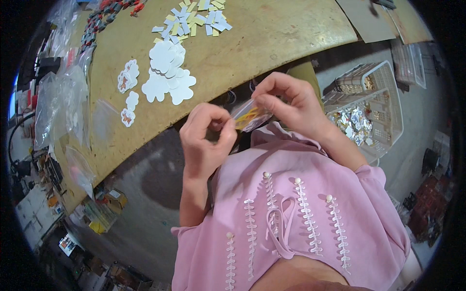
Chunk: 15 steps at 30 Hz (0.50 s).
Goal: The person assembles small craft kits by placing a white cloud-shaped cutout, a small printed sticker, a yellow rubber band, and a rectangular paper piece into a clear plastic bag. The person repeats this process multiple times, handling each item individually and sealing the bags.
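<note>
**Small clear bag held between both hands, just off the table's near edge**

Nearest the camera, a pink garment [310, 213] with white trim rows is seen. Above it, a small clear bag [249, 116] with yellow and pinkish contents is held in mid-air, off the table [252, 43], just short of its near edge. The left hand [204, 140] is pinched narrow, thumb and forefinger closed at the bag's left end. The right hand [291, 99] is closed on its upper right part, fingertips pressed together.

The bag's long axis runs roughly left to right, tilted slightly. Which end is the mouth cannot be told.

Risk, as judged: the film looks slippery; if one pinch loosens, the bag could tip and spill contents toward the floor.

Farther on the table, white flower-shaped cutouts [167, 72] lie mid-surface, and small paper strips [194, 19] near the far edge. A white basket [374, 106] of shiny pieces stands beside the table's right end.
</note>
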Tool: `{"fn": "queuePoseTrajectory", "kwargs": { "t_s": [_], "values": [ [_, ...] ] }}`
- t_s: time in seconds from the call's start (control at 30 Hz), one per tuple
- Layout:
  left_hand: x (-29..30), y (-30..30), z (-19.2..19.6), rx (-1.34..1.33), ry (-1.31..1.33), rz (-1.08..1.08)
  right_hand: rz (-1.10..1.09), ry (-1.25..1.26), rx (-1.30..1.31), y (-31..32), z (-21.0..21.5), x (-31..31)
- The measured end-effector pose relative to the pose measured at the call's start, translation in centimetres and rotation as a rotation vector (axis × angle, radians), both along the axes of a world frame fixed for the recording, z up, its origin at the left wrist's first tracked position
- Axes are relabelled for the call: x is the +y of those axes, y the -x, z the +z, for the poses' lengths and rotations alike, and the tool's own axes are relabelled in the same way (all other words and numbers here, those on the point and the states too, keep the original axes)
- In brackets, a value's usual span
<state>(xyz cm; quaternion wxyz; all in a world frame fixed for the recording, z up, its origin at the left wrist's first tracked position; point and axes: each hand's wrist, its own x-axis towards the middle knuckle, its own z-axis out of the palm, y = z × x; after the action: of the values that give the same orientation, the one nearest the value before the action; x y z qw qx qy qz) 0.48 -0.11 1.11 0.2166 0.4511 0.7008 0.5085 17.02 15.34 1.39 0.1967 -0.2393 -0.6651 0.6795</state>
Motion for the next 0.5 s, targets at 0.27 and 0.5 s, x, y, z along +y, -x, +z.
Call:
{"fn": "queuePoseTrajectory", "kwargs": {
  "t_s": [0.27,0.5],
  "values": [
    [0.1,-2.4,-1.0,-0.449,-0.035,-0.018,-0.069,0.643,0.120,0.0,-0.9,1.2],
    [0.7,-2.2,-0.8,0.110,-0.241,-0.076,-0.148,0.751,0.083,0.1,0.6,0.5]
  ]
}}
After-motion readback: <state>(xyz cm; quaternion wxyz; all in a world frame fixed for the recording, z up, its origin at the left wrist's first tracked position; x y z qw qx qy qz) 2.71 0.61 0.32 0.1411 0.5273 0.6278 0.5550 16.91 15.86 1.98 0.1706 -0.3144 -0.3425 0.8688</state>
